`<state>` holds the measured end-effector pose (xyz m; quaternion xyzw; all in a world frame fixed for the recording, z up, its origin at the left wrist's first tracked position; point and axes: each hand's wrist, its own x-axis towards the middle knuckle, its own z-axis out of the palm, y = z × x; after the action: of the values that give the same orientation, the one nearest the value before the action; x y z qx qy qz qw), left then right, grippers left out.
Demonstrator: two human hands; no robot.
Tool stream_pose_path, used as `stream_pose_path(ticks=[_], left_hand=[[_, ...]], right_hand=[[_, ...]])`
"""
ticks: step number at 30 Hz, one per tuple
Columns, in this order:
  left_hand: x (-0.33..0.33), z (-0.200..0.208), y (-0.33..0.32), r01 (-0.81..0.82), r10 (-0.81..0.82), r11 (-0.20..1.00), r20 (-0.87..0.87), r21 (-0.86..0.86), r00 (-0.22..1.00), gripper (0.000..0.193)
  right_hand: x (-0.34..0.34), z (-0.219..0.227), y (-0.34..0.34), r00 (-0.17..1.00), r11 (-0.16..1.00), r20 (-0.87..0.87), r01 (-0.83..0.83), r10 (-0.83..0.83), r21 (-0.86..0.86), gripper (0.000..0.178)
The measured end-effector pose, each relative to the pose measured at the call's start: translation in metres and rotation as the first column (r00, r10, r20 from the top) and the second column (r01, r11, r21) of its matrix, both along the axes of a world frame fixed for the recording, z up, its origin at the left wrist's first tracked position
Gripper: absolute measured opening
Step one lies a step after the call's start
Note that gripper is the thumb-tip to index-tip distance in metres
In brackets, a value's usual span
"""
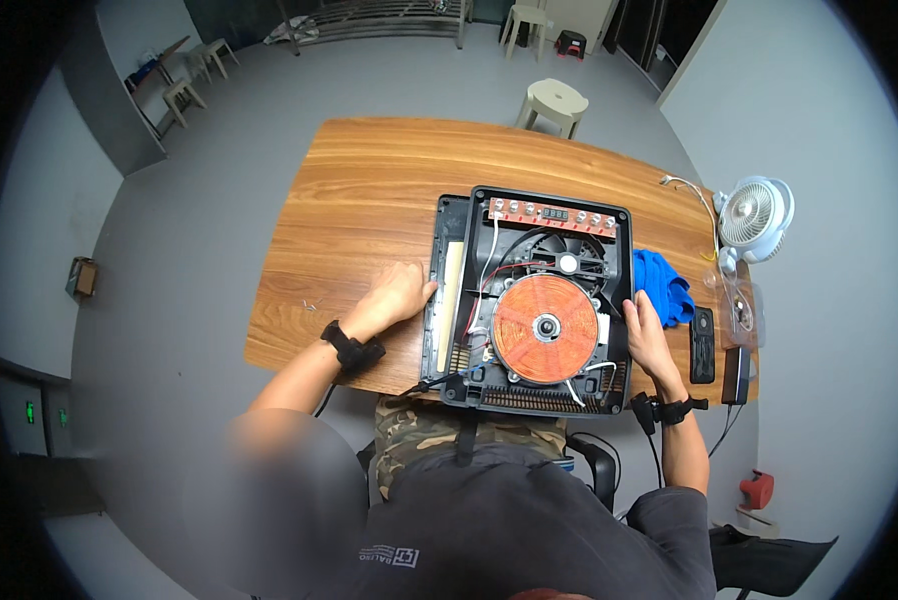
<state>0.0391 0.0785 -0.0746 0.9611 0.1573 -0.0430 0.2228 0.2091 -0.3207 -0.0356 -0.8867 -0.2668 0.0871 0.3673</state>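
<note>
Beyond dark T-shirt [529, 490], steady the induction cooker [542, 297] at five o'clock on tabletop [339, 220] by rim [626, 250], not coil [547, 350], with right hand [649, 335] clasping at three and left hand [401, 292], grip unclear, at nine.

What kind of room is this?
Perhaps a simple indoor workroom: there's a wooden table with an opened appliance showing its round coil, and a plain stool stands beyond.

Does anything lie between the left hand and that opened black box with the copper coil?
Yes: a black panel with a pale strip juts past the left side of the opened box, between it and the left hand.
</note>
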Motion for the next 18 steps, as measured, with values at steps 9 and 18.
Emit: stream_pose_path(ticks=[9, 18], left_hand=[[0.003, -0.023, 0.004, 0.046, -0.04, 0.996, 0.081, -0.072, 0.996, 0.028], [-0.002, -0.001, 0.031, -0.108, 0.148, 0.927, 0.086, -0.359, 0.985, 0.022]], right_hand=[[-0.003, -0.004, -0.006, 1.0, 1.0, 0.0, 0.011, -0.011, 0.024, 0.031], [-0.004, -0.007, -0.008, 0.999, 0.999, -0.047, 0.021, -0.018, 0.047, 0.031]])
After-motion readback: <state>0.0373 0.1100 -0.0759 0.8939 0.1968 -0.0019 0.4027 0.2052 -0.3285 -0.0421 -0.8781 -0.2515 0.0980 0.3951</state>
